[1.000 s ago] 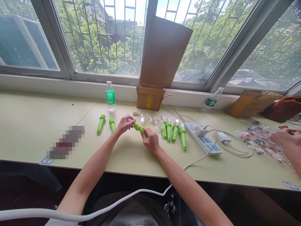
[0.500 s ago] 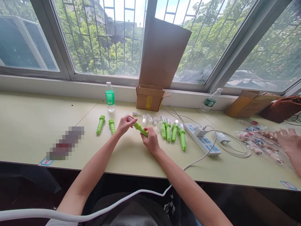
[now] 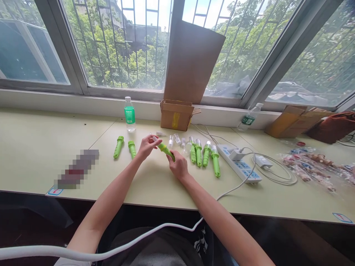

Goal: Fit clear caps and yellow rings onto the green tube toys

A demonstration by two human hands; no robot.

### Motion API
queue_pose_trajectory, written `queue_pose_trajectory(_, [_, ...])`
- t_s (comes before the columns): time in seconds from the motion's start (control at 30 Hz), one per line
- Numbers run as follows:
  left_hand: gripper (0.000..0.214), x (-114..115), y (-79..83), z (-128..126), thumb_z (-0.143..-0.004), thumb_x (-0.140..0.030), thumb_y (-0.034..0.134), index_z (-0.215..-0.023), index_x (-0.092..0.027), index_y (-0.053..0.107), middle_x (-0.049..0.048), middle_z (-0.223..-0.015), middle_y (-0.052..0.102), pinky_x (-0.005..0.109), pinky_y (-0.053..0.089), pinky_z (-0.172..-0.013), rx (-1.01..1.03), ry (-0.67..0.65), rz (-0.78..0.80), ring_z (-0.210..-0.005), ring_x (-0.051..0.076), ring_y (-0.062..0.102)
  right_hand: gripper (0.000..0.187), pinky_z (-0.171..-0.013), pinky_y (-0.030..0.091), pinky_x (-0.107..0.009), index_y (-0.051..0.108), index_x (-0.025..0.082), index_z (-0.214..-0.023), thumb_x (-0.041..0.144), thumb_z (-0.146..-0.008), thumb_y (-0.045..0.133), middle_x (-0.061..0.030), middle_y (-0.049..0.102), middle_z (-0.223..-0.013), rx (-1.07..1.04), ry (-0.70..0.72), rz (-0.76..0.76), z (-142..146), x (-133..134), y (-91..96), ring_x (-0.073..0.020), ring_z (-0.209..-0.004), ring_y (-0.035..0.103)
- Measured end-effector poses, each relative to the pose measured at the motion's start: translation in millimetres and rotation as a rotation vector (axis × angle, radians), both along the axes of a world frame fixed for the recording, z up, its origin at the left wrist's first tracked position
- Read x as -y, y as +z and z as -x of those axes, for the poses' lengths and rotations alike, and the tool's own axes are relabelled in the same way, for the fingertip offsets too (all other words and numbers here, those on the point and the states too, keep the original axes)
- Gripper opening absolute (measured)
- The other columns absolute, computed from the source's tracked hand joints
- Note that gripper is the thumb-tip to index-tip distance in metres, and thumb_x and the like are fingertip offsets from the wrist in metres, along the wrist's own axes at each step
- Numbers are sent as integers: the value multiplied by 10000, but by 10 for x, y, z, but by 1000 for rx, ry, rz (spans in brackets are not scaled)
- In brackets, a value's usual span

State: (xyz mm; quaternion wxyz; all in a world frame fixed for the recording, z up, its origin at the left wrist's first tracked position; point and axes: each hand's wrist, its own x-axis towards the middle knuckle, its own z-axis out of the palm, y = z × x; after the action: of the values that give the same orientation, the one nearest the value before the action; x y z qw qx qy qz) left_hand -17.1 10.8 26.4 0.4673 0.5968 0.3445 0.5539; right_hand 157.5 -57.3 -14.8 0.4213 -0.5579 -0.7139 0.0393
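Left hand point(image 3: 146, 147) still pinched the green tube point(image 3: 165, 149) by its clear end, right hand point(image 3: 179, 165) gripping its body, near centre toward 7 o'clock, while a co-worker's hand had left 3 o'clock, work apparently unaffected.

Worktable point(image 3: 155, 190): pale yellow-green top, spread before you.
Your left: an object masked by pixelation point(image 3: 76, 170), two green ribbed handles point(image 3: 118, 147), and an upright green-labelled water bottle point(image 3: 129, 114) behind.
Directly ahead: small cardboard box point(image 3: 168, 117), with clear caps point(image 3: 177, 139) in front.
Your near right: four clear-topped green handles point(image 3: 216, 163) beside a white power strip point(image 3: 239, 168).
Your far right: small plastic-wrapped pieces point(image 3: 305, 168).
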Motion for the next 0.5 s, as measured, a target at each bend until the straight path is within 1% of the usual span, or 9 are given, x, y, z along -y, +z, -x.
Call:
queue_pose_trajectory(0.1, [472, -15, -20, 3, -666, -491, 752, -957, -148, 608, 48, -812, 676, 270, 530, -597, -1, 0, 14, -724, 158, 650, 252, -661, 435, -290, 585, 177, -1046, 342, -926, 437, -76, 650, -893, 8, 38, 19, -2, -19, -8, -189, -750, 589])
queue_pose_trajectory(0.23, [489, -28, -41, 9, -670, -475, 757, -1004, -151, 608, 47, -812, 680, 282, 535, -624, -2, 1, 33, -732, 160, 654, 316, -721, 469, -316, 552, 163, -1068, 390, -849, 578, -87, 627, -926, -74, 92, -22, -5, -44, -16, -202, -799, 587])
queue_pose_trajectory(0.3, [491, -32, -49, 11, -672, -464, 762, -1019, -153, 606, 48, -816, 680, 284, 535, -634, 6, -3, 40, -741, 161, 654, 308, -720, 469, -318, 548, 165, -1027, 392, -826, 606, -90, 617, -938, -91, 90, -32, -6, -46, -17, -203, -801, 579])
queue_pose_trajectory(0.4, [497, -36, -58, 5, -673, -453, 765, -1035, -155, 601, 49, -825, 678, 288, 534, -649, 24, -10, 49, -754, 163, 654, 223, -680, 452, -296, 554, 173, -963, 374, -867, 546, -75, 620, -890, -86, 105, -1, -10, -32, -13, -190, -771, 570])
queue_pose_trajectory(0.5, [508, -35, -66, -11, -676, -454, 761, -1054, -158, 596, 49, -839, 678, 299, 535, -677, 31, -20, 48, -782, 169, 657, 223, -629, 420, -273, 572, 181, -978, 375, -893, 503, -59, 639, -860, -51, 75, 53, -14, -12, 0, -178, -724, 569])
